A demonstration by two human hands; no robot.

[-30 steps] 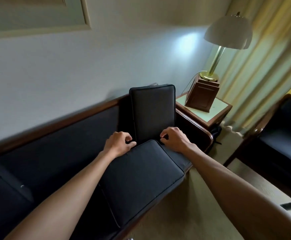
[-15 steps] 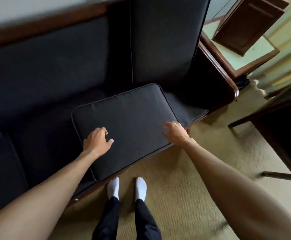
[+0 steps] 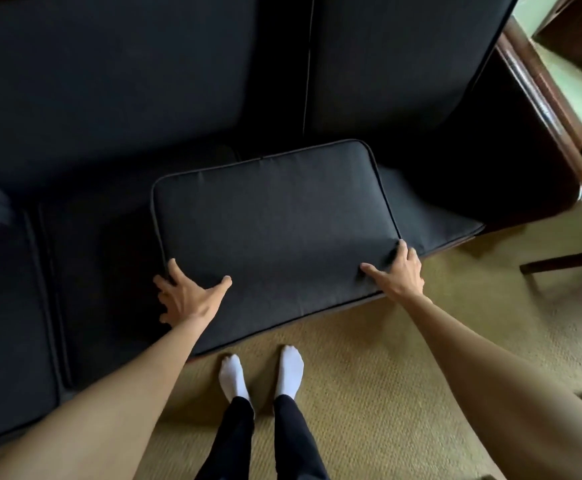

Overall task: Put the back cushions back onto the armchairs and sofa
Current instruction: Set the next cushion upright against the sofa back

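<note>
Nearest the camera, two feet in white socks (image 3: 260, 374) stand on the tan carpet (image 3: 386, 393), toes close to the front edge of the sofa (image 3: 85, 258). Both bare forearms reach forward over that edge.

The left hand (image 3: 187, 297) lies on the near left corner of a loose dark cushion (image 3: 275, 230), fingers spread wide, thumb laid across the top face, the other fingers reaching round the left edge. The right hand (image 3: 398, 271) is at the near right corner, thumb stretched along the top, fingers curled over the right edge where the fabric puckers. Whether either hand bears weight cannot be told.

The loose cushion lies flat on the seat, its near edge overhanging the sofa front slightly. Behind it, a second cushion (image 3: 400, 64) stands upright against the sofa back at the right end. Beyond, the wooden armrest (image 3: 542, 98) borders a side table (image 3: 573, 81).
</note>
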